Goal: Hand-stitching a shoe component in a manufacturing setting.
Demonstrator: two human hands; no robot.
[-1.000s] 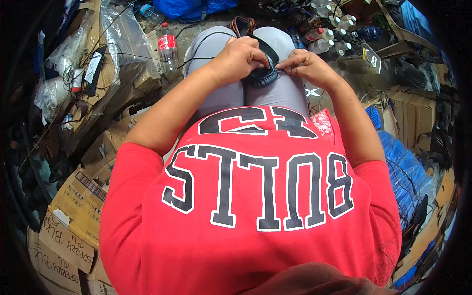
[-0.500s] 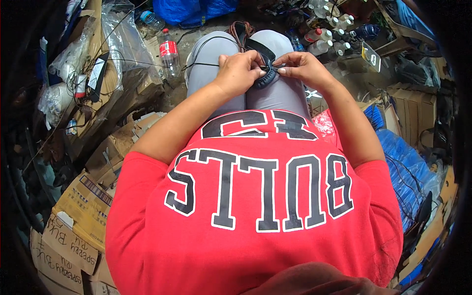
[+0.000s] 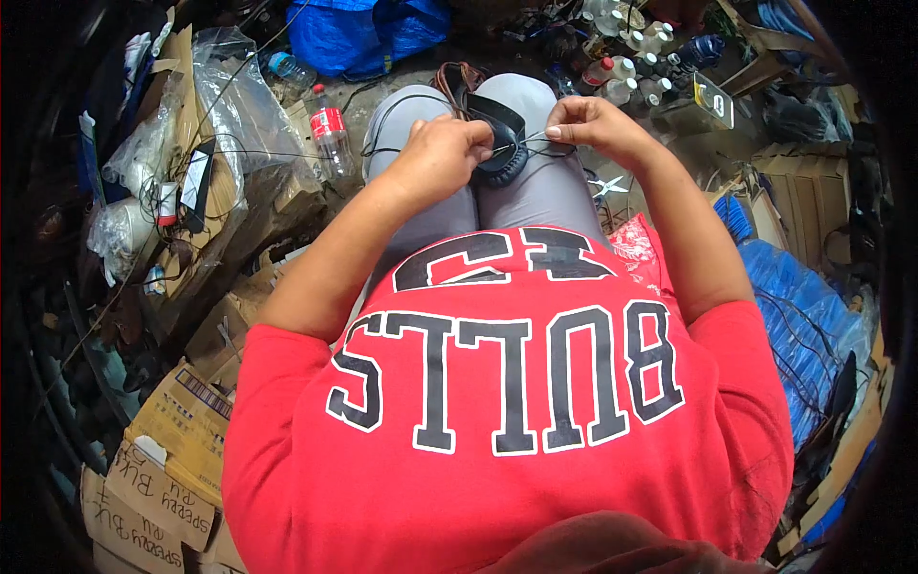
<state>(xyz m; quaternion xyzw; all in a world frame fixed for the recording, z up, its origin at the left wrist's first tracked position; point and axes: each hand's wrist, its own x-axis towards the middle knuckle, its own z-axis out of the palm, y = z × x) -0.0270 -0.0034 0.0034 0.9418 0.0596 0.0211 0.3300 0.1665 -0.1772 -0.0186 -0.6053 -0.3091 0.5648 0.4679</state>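
On my knees, against the grey trousers [image 3: 421,201], rests a black piece like part of a shoe [image 3: 502,165], with a puckered, ridged rim and a smooth band curving above it. My left hand [image 3: 442,153] is closed at its left edge, fingertips pinched on a dark thread. Off to the right of the piece, my right hand [image 3: 595,129] pinches the thread [image 3: 537,145], which runs taut from the ridged rim to its fingertips. Dark cord also loops over my left knee. Any needle in the fingers is too small to make out.
White-handled scissors [image 3: 608,186] lie right of my thigh. A red-labelled bottle [image 3: 329,129] stands left of my knees; several bottles [image 3: 622,81] cluster far right. Cardboard boxes [image 3: 172,430] lie at the left, blue plastic [image 3: 803,306] at the right, a blue bag [image 3: 368,33] beyond my knees.
My hands, close together over the black piece before, have drawn apart: the left moved left and slightly down, the right moved right. Thread now stretches between the piece and my right fingers.
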